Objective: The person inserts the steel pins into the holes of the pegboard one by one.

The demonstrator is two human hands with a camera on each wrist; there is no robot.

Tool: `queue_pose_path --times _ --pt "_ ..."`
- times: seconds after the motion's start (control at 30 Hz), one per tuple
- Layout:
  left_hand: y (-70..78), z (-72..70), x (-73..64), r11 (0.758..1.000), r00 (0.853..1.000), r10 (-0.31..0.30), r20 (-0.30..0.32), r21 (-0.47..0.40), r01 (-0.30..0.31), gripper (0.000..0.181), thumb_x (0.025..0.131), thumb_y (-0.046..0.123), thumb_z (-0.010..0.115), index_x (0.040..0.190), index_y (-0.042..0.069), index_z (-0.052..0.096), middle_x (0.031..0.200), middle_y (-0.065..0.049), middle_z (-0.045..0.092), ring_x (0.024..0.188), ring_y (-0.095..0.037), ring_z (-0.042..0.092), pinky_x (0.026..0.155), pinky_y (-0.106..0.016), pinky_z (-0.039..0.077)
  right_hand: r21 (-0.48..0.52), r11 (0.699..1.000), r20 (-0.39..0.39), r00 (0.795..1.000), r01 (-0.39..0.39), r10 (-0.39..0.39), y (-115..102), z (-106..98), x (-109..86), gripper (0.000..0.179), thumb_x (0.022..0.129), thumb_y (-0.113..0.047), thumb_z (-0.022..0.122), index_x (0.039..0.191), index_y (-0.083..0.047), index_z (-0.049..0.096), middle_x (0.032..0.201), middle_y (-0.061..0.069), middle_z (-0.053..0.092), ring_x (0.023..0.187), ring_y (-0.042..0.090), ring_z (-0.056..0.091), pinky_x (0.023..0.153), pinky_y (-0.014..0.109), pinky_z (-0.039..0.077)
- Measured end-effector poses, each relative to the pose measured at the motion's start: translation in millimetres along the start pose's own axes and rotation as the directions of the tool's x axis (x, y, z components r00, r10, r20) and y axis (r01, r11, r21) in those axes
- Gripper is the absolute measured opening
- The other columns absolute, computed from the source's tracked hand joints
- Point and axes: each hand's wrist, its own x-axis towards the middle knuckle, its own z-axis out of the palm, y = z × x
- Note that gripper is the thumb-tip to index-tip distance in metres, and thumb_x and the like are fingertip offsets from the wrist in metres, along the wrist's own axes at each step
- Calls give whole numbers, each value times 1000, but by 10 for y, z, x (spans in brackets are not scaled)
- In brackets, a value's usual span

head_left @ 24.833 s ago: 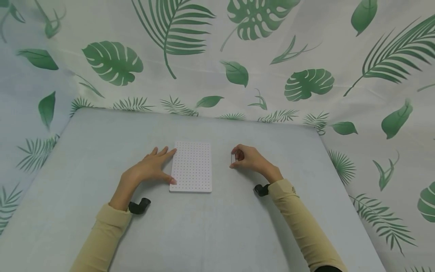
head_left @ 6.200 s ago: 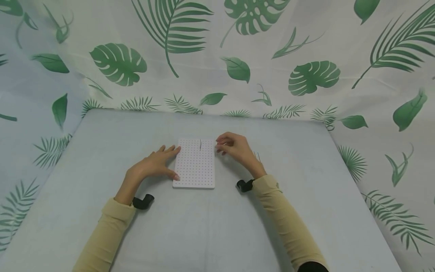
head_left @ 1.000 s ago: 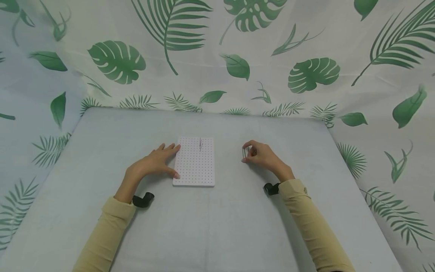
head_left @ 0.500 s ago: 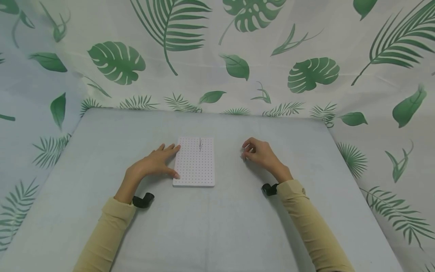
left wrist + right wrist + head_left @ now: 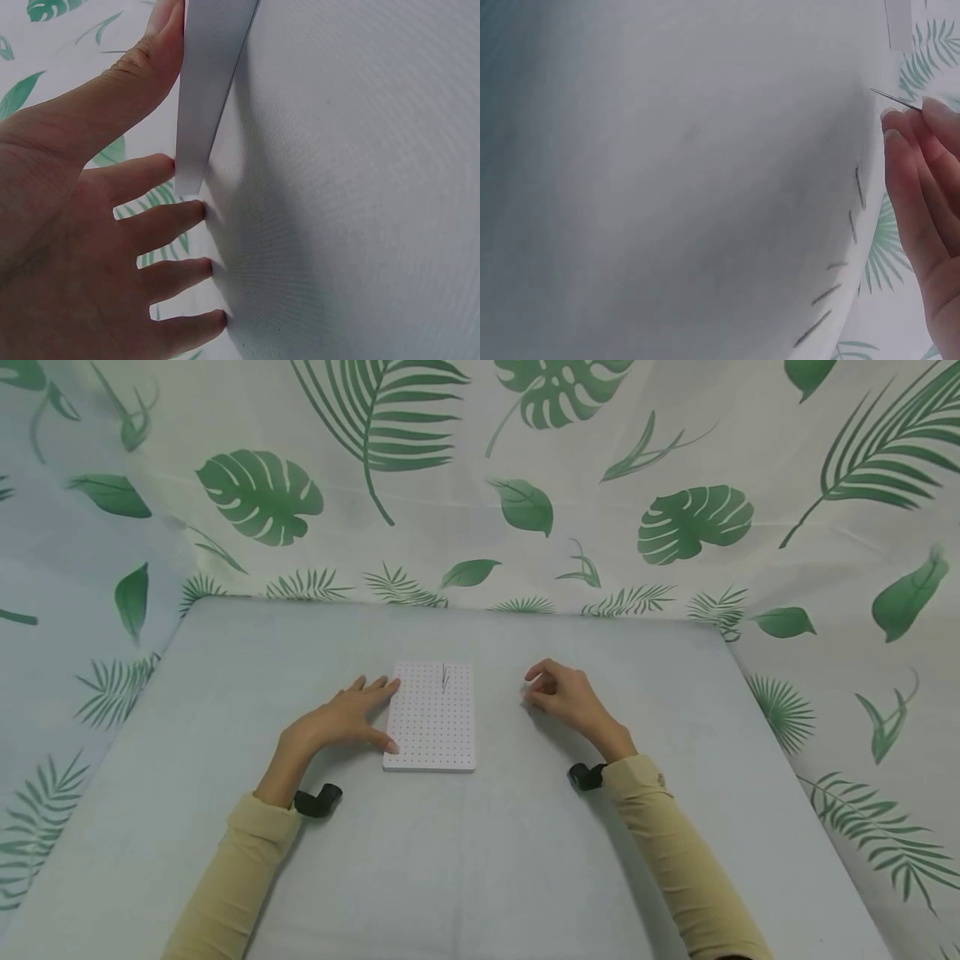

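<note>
In the head view a white board with rows of small holes lies on the table. Thin dark pins stand in it near its far edge. My left hand is spread at the board's left side, its thumb and index finger touching the edge. The left wrist view has the left fingers straight, their tips down at the table. To the right of the board, my right hand pinches a thin metal pin between thumb and fingertips, its free end pointing away from the fingers.
Several loose pins lie on the white tabletop below the right hand in the right wrist view. A leaf-printed curtain rises behind the table. Black wrist mounts sit at both sleeves.
A second ago the right thumb and finger spanned the pin's length; now they pinch it at one end. That hand has shifted slightly left and away. The left hand keeps its place.
</note>
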Motion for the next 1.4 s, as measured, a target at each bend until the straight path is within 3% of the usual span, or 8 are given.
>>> queue_pose_path --times 0.47,0.73,1.13,1.4 --pt "4 -15 -9 1000 1000 5 1 -10 -5 106 82 36 86 163 6 25 170 -23 16 156 -52 1 125 -68 4 127 992 -41 999 24 -19 -129 129 102 19 90 -8 79 108 -5 72 99 12 79 88 24 77 71 30 60" --pt "21 -25 -22 1000 1000 -4 1 2 4 107 81 37 86 163 6 25 170 -23 16 156 -52 2 125 -69 5 261 965 -7 1000 16 -15 -207 214 168 19 91 -6 78 108 0 72 100 18 78 83 29 78 72 38 65" --pt "2 -7 -1 1000 1000 -8 6 -2 8 107 82 37 86 164 7 24 170 -22 15 157 -51 1 125 -68 4 384 921 -9 998 66 -68 -341 331 242 13 91 -4 77 100 -2 67 96 16 78 85 24 78 76 36 64" --pt "31 -23 -19 1000 1000 -14 5 -6 14 106 82 35 86 164 7 24 170 -21 15 157 -50 0 125 -67 4 408 909 -9 997 78 -82 -446 421 296 16 91 -5 78 100 0 67 96 19 78 87 29 78 78 38 64"
